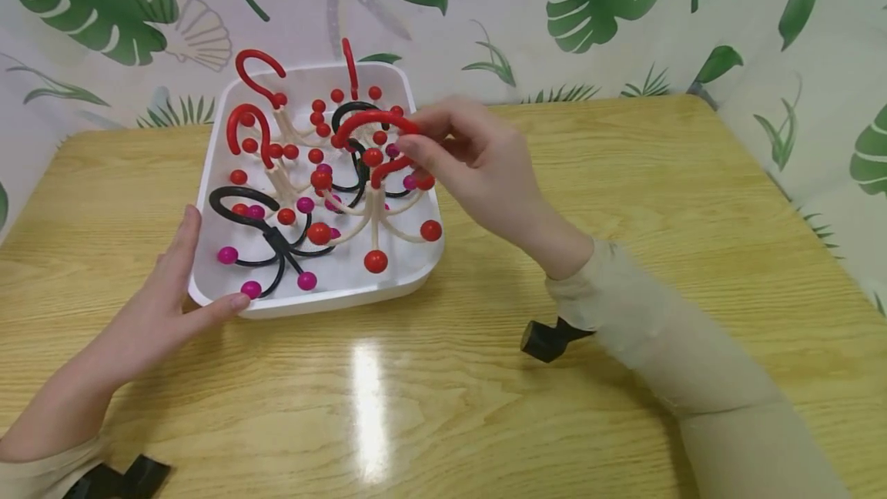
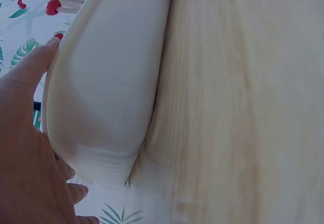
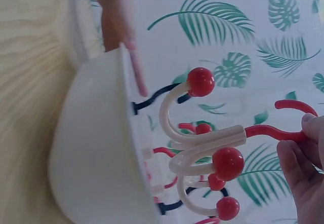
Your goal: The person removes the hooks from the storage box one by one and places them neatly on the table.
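Observation:
My right hand [image 1: 485,168] pinches the red hook top of a cream multi-arm hanger hook [image 1: 375,202] between thumb and fingers. Its cream arms curve outward and end in red balls; in the right wrist view the cream stem [image 3: 228,138] is at the bin's rim. The white bin [image 1: 339,300] holds several similar hooks. My left hand [image 1: 162,291] rests against the bin's near left corner, thumb at the front rim and straight fingers along the left side. A black hook [image 1: 277,241] with magenta balls lies nearest that hand.
More red-topped hooks [image 1: 280,179] and another black hook [image 1: 359,164] crowd the bin. Under it is a light wooden table [image 1: 624,191]. A leaf-patterned cloth [image 1: 471,14] hangs behind. Each wrist carries a black mount [image 1: 543,341].

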`<state>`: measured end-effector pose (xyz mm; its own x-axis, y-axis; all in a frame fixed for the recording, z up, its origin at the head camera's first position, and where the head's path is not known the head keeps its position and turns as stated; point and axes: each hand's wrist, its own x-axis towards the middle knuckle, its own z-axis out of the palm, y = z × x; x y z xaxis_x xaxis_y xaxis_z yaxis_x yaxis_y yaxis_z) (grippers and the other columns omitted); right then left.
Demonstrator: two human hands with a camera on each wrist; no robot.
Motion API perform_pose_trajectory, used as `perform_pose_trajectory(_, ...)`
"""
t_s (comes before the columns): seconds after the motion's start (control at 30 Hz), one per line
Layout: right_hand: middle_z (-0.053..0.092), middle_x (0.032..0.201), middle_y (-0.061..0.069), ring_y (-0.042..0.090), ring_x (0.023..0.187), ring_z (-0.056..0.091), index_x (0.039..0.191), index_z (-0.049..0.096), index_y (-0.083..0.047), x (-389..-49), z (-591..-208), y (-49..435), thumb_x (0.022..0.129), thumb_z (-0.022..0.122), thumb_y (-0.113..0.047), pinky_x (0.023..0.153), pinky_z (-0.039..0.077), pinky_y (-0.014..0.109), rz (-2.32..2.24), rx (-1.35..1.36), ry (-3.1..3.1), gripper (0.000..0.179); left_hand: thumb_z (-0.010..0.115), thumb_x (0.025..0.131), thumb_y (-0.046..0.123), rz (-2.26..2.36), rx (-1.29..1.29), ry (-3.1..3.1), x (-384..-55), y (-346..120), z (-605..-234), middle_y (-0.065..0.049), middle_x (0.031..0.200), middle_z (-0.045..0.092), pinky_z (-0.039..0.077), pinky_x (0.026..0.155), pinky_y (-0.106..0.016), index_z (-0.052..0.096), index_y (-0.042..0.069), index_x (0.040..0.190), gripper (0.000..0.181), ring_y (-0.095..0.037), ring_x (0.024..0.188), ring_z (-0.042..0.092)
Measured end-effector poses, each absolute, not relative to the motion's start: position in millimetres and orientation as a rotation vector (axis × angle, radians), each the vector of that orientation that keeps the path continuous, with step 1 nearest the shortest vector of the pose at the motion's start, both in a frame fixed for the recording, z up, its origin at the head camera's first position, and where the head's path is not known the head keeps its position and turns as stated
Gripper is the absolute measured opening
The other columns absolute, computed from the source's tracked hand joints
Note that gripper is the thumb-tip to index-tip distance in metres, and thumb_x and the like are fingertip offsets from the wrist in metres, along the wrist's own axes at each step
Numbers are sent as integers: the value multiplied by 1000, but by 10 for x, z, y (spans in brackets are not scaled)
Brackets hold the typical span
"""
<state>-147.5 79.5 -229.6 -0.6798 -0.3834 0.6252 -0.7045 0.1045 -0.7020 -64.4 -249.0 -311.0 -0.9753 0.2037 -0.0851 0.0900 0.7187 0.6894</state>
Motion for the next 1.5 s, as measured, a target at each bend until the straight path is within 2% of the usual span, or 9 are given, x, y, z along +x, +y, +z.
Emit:
perform_pose_trajectory(0.1,62,81,9,17,62,59,93,61,8,-1487,-2177,869,83,63,-1,58,52,28,1595,1018,-2052,14,63,83,37,1071,225,2768,-638,-2491,-3111,0,150,-18,-9,101,-63,-21,28,141,102,-30,137,-13)
perform_pose_trajectory(0.2,62,79,10,15,61,58,92,62,9,-1543,-2093,968,83,63,-3,58,51,26,1516,939,-2035,15,62,84,37,1069,217,2758,-636,-2496,-3111,1,150,-19,-9,100,-64,-22,28,140,101,-31,136,-14)
perform_pose_trajectory(0.4,64,83,12,11,67,58,94,63,7,-1796,-2087,1226,84,63,-13,65,49,16,1056,891,-1996,22,61,84,38,1084,207,2735,-627,-2504,-3104,3,149,-20,3,93,-73,-22,33,139,100,-36,135,-14)
perform_pose_trajectory(0.53,64,86,10,10,70,58,98,63,4,-1987,-2144,1342,87,61,-22,68,47,14,945,754,-2088,29,60,84,39,1081,209,2735,-626,-2501,-3094,3,149,-21,8,90,-75,-23,35,139,99,-37,135,-13)
perform_pose_trajectory(0.7,63,89,4,7,70,57,103,62,-2,-2215,-2232,1397,87,58,-31,69,47,15,1021,526,-2315,34,61,84,39,1067,192,2737,-629,-2496,-3082,4,149,-20,7,93,-73,-22,34,139,100,-35,136,-13)
perform_pose_trajectory(0.97,60,91,3,14,77,60,106,60,-6,-2567,-2403,1398,86,57,-33,71,49,17,1151,354,-2488,33,62,83,39,1063,194,2746,-626,-2491,-3081,4,149,-20,-5,96,-70,-22,31,140,101,-35,135,-17)
perform_pose_trajectory(1.2,59,93,4,15,80,61,107,59,-7,-2748,-2477,1333,87,56,-32,73,50,18,1188,289,-2566,32,61,83,41,1041,162,2741,-625,-2493,-3081,4,149,-21,9,92,-73,-23,32,139,102,-35,136,-13)
perform_pose_trajectory(1.4,59,95,5,16,80,60,108,57,-8,-2868,-2557,1290,88,56,-30,72,49,19,1196,241,-2632,30,61,84,39,1049,197,2750,-637,-2503,-3087,4,149,-21,-8,97,-68,-22,30,140,101,-33,136,-16)
perform_pose_trajectory(1.5,60,95,6,14,79,60,108,57,-7,-2906,-2621,1286,89,56,-28,72,50,19,1198,242,-2657,29,61,84,39,1048,198,2751,-639,-2503,-3089,4,149,-21,-8,97,-68,-22,29,140,101,-33,136,-16)
